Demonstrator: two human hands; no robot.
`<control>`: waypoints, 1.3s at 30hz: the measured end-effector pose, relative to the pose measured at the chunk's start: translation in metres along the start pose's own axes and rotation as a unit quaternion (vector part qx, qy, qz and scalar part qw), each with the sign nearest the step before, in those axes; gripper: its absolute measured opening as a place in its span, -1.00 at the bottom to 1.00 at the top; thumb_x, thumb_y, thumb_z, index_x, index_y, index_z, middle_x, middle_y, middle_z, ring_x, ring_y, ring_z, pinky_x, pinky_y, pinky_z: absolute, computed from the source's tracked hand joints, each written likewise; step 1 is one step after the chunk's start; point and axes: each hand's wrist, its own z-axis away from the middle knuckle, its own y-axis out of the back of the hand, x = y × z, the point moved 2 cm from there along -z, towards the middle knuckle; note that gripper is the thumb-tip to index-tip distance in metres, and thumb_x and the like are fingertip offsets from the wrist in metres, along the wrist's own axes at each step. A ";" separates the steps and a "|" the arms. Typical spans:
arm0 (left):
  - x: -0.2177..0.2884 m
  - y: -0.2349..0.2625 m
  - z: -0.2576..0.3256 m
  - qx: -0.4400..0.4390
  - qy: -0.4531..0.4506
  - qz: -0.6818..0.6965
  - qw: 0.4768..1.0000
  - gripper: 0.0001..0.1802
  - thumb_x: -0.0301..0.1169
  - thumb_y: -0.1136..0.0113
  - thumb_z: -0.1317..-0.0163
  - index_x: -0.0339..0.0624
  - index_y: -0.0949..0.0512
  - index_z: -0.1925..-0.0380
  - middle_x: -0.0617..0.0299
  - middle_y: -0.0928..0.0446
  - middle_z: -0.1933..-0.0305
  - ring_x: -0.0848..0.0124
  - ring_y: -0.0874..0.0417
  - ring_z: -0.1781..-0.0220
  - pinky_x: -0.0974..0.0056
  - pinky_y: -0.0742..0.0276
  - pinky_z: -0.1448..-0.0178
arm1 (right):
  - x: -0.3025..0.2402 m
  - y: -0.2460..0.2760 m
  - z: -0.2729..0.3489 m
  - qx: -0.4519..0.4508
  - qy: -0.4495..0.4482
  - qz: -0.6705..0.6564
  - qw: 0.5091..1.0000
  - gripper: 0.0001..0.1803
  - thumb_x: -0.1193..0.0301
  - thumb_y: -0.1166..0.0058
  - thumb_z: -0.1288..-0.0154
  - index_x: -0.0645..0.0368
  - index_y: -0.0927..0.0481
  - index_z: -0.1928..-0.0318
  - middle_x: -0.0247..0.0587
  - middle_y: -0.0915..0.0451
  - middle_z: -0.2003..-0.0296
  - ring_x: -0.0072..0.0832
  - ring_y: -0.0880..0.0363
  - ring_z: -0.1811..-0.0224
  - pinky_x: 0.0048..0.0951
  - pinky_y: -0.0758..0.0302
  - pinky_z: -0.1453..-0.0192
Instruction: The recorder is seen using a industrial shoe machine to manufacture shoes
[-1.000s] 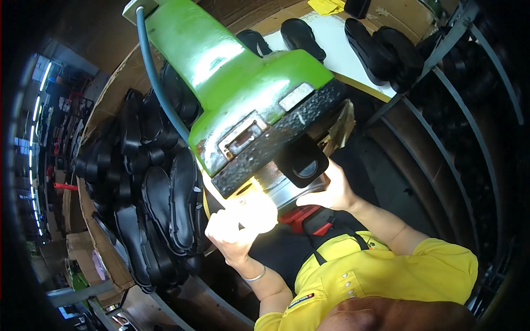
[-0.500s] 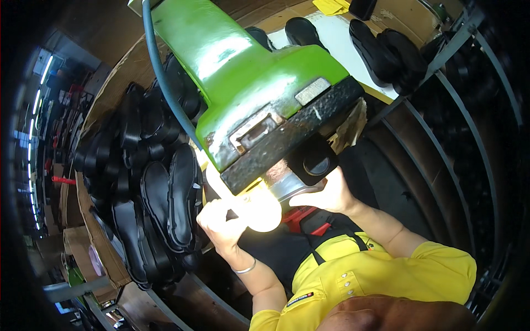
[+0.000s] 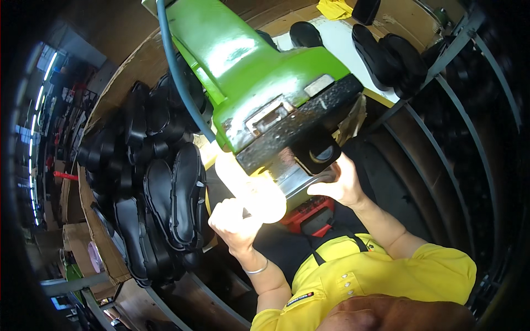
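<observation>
A green machine head (image 3: 265, 71) with a black lower edge (image 3: 301, 124) stands in front of me. Below it my left hand (image 3: 236, 225) is closed, fingers curled in beside a glaring lamp spot (image 3: 265, 201). The glare washes out whatever lies in that grip. My right hand (image 3: 343, 185) curves around the right end of a dark glossy piece (image 3: 301, 179), thumb pointing left, the other fingers partly hidden. I cannot tell whether this piece is a shoe sole or part of the machine. Next to that hand sits a black block with a round recess (image 3: 319, 153).
Black shoe soles (image 3: 174, 193) are heaped in a cardboard box (image 3: 105, 243) on the left. More soles (image 3: 381, 55) lie on a white board (image 3: 342, 41) at the far right. A blue-grey hose (image 3: 179, 83) runs down the machine. Curved metal rack bars (image 3: 464, 110) stand at right.
The view has turned slightly, so machine and sole heap appear a little further right. Both hands also appear further right, still under the machine head. More of a red part shows below them.
</observation>
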 end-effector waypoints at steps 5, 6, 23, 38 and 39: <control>0.010 0.004 0.017 0.049 0.069 0.062 0.995 -0.44 -0.08 -0.65 0.38 -0.26 -0.54 0.59 0.26 -0.38 0.71 0.36 -0.38 0.67 0.33 -0.33 0.52 | 0.006 -0.005 -0.002 -0.030 0.028 0.065 0.997 -0.30 0.55 -0.57 0.22 0.26 -0.43 0.02 -0.22 -0.55 0.13 -0.56 -0.53 0.05 -0.45 -0.50 -0.06; 0.011 0.002 0.027 0.057 0.111 0.069 0.990 -0.43 -0.07 -0.65 0.37 -0.27 -0.53 0.59 0.28 -0.37 0.71 0.40 -0.37 0.66 0.34 -0.31 0.51 | 0.007 -0.006 -0.001 -0.033 0.028 0.061 0.997 -0.27 0.53 -0.58 0.23 0.25 -0.41 0.00 -0.23 -0.54 0.13 -0.56 -0.54 0.06 -0.45 -0.50 -0.05; 0.069 -0.132 0.155 0.086 0.354 0.461 0.809 -0.50 -0.18 -0.38 -0.18 -0.29 -0.37 0.12 0.24 -0.37 0.19 0.42 -0.43 0.11 0.33 -0.40 -0.03 | -0.038 0.015 0.014 -0.094 0.091 0.284 0.950 -0.35 0.42 -0.55 0.19 0.19 -0.53 0.01 -0.27 -0.54 0.25 -0.51 -0.48 0.38 -0.51 -0.45 0.34; 0.088 -0.205 -0.054 0.005 0.140 0.276 0.951 -0.75 -0.47 -0.21 -0.25 -0.26 -0.45 0.10 0.11 -0.44 0.00 0.34 -0.52 0.11 0.33 -0.51 0.15 | 0.024 0.244 -0.168 0.078 0.277 0.652 0.702 -0.67 0.76 -0.01 0.04 0.29 -0.50 0.18 -0.08 -0.53 -0.01 -0.10 -0.32 -0.35 -0.17 -0.37 -0.30; 0.089 -0.204 -0.061 -0.001 0.152 0.284 0.947 -0.76 -0.47 -0.20 -0.25 -0.26 -0.46 0.10 0.11 -0.44 0.00 0.34 -0.52 0.09 0.33 -0.51 0.14 | 0.033 0.243 -0.172 0.071 0.255 0.654 0.709 -0.64 0.73 -0.03 0.04 0.28 -0.51 0.14 -0.03 -0.48 -0.07 -0.09 -0.24 -0.39 -0.16 -0.27 -0.37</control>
